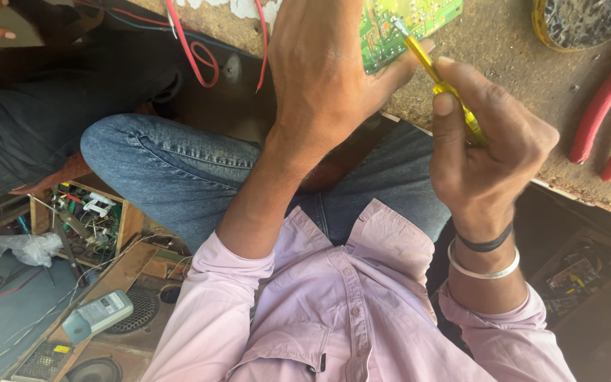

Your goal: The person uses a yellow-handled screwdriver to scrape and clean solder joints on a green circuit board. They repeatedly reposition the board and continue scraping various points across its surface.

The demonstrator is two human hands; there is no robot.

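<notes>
A cluttered repair corner seen from above: a rough brown worktable point(510, 56) runs across the top, and a person in a pale pink shirt and blue jeans sits at it with knees tucked under its edge.

A green circuit board point(419, 18) lies on the table near its front edge and serves as the landmark here. Far to the right of the board rest red-handled pliers point(606, 99), with a yellow-rimmed round dish point(581, 21) just above them. To the left of the board, red wires point(192, 49) loop down off the table. Well below and left of the board, on the floor, sits an open wooden box point(83, 219) packed with small electronic parts. Left of that box lies a crumpled clear plastic bag point(26, 247). Below it lies a small grey and pale blue rectangular meter point(97, 315) with a light label on its face.

The left hand point(323, 71) lies mostly open, palm down, fingers spread over the board's left part, pressing on it. The right hand point(486, 145), just below and right of the board, is curled closed around a yellow see-through screwdriver point(436, 74), whose tip touches the board's lower edge. That wrist wears a black band and a silver bangle.
</notes>
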